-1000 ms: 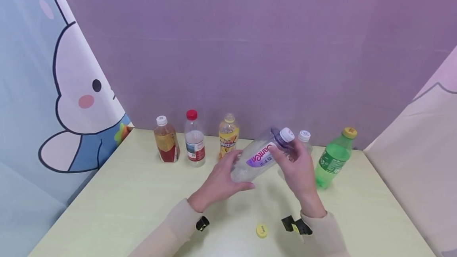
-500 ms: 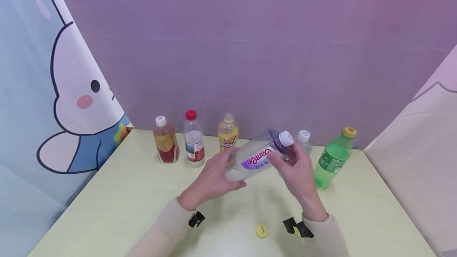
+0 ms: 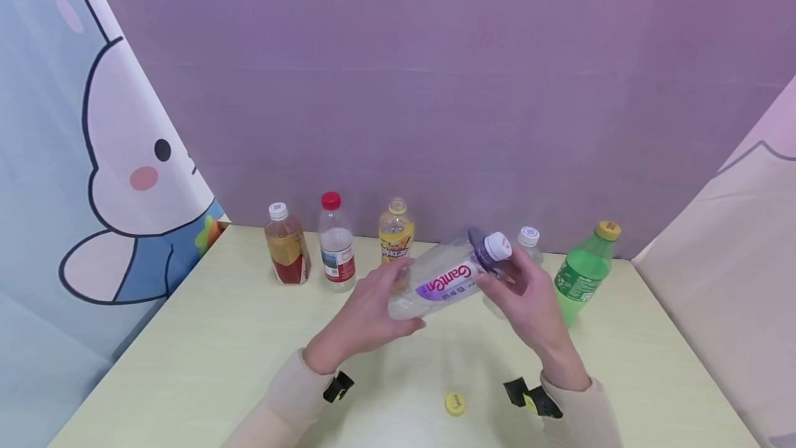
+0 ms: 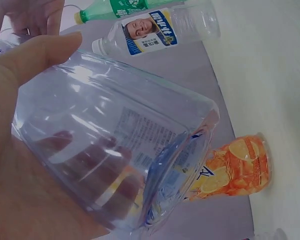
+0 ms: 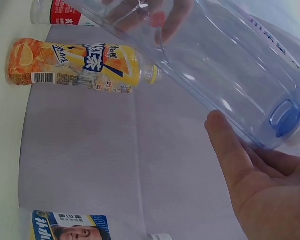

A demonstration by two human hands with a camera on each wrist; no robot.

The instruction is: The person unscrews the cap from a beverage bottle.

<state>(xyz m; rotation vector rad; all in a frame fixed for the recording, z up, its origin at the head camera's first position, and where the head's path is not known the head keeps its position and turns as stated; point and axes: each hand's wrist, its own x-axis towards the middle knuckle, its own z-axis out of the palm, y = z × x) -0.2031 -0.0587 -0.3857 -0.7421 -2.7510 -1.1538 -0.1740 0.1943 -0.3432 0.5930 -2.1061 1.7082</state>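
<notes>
A large clear plastic water bottle with a white cap and a pink-and-purple label is held tilted above the table, its capped end up and to the right. My left hand grips it around the base; the fingers show through the clear wall in the left wrist view. At the neck end my right hand holds the shoulder just below the cap, thumb in front and fingers behind. Beneath the bottle, a loose yellow cap lies on the table. Behind it stands a yellow-labelled iced tea bottle with an uncapped mouth.
Along the back of the table stand a white-capped amber drink bottle and a red-capped bottle. Further right are a white-capped clear bottle, partly hidden by my right hand, and a green bottle with a yellow cap.
Both hands have brought the water bottle slightly left and down, tilting it flatter and turning its label more toward me. The right hand has shifted a little right along the neck.
</notes>
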